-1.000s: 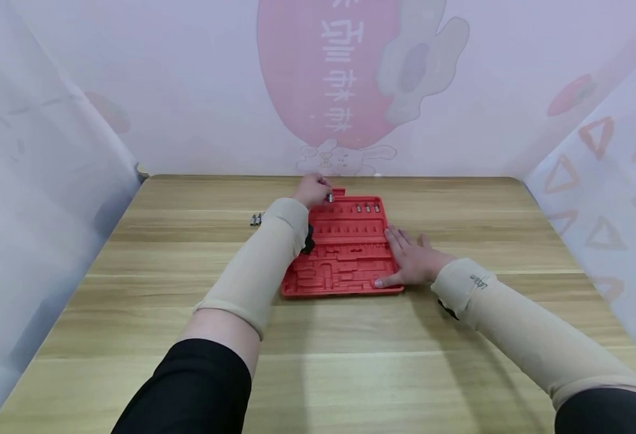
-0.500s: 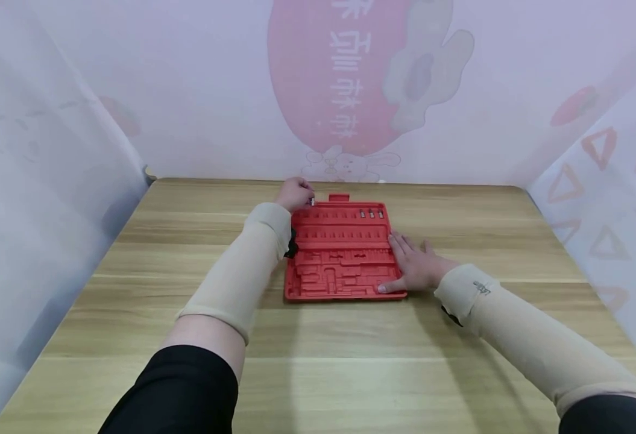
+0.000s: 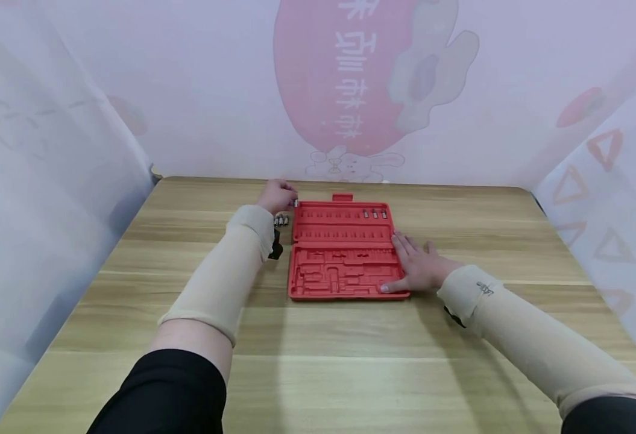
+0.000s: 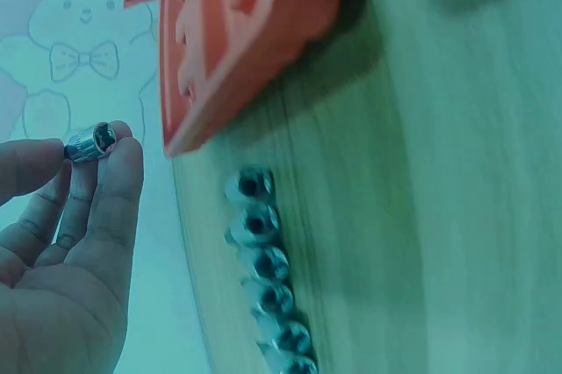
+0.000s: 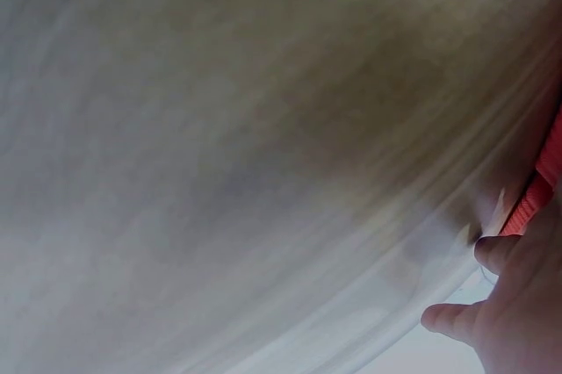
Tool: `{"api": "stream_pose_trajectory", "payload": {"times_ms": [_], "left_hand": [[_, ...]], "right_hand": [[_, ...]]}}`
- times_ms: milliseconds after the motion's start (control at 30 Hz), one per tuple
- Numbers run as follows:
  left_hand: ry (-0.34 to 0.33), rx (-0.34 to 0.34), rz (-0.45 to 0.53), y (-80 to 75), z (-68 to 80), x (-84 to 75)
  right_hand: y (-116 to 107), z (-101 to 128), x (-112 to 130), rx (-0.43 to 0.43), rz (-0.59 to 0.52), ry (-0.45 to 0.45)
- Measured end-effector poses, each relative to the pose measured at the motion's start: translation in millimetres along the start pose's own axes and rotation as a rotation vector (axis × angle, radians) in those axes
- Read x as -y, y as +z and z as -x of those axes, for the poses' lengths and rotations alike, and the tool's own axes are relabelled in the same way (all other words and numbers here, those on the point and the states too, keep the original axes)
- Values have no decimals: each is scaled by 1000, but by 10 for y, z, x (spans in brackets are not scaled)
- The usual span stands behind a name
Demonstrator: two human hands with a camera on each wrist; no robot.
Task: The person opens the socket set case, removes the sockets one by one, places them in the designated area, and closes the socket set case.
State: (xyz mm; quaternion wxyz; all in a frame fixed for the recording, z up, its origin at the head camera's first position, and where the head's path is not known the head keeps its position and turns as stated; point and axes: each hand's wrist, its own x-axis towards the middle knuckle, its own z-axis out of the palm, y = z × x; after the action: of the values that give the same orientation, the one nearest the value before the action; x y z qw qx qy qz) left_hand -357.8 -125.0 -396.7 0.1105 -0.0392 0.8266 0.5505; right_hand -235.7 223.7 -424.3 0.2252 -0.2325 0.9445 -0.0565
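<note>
Between thumb and fingertips, my left hand (image 3: pixel 277 196) pinches a small silver metal socket (image 4: pixel 91 142), its hollow end facing out. That hand is just beyond the far left corner of a red plastic socket case (image 3: pixel 345 271), which lies unfolded on the table. Below the hand, a row of sockets (image 4: pixel 266 262) lies on the wood beside the case. My right hand (image 3: pixel 422 269) rests with spread fingers along the case's right edge, thumb over its near right corner. Three small metal pieces (image 3: pixel 374 214) sit at the right end of the case's far row; the other moulded slots in view are bare.
The wooden table (image 3: pixel 350 361) reaches back to a white printed backdrop (image 3: pixel 214 90). Side sheets, such as the one at the right (image 3: pixel 610 199), border the table. A red tab (image 3: pixel 342 197) juts from the case's far edge.
My left hand has moved left, from over the case's far edge to beyond its left corner, with the socket still pinched. My right hand stays on the case; the head view has shifted slightly.
</note>
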Motion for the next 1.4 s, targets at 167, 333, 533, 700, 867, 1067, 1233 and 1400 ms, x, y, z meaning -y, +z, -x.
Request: {"api": "stream_pose_trajectory", "payload": {"times_ms": [167,333,533,700,867,1067,1233,1400], "left_hand": [[-17,-7,-3,-138,6,113],[-39,-42,-96,-329,53,217],[-54,-87,-289,-542,125,305],[-70,-79,-389,-645,161,359],[-52,-75,-516,-657,228,384],[-96,-34,-467,-650,258,426],[-109,-31,-465,-643,292,414],[-110,-30,-468,-658,282,423]], "right_hand": [[9,-7,11,-5,-7,-2],[17,-19,6,-10,-12,-6],[-2,-17,5,-13,-3,-2],[-5,-19,0,-17,4,-1],[-5,-2,3,-10,-1,6],[-4,10,21,-13,23,4],[-20,29,42,-27,72,-13],[-24,30,39,-33,77,-24]]}}
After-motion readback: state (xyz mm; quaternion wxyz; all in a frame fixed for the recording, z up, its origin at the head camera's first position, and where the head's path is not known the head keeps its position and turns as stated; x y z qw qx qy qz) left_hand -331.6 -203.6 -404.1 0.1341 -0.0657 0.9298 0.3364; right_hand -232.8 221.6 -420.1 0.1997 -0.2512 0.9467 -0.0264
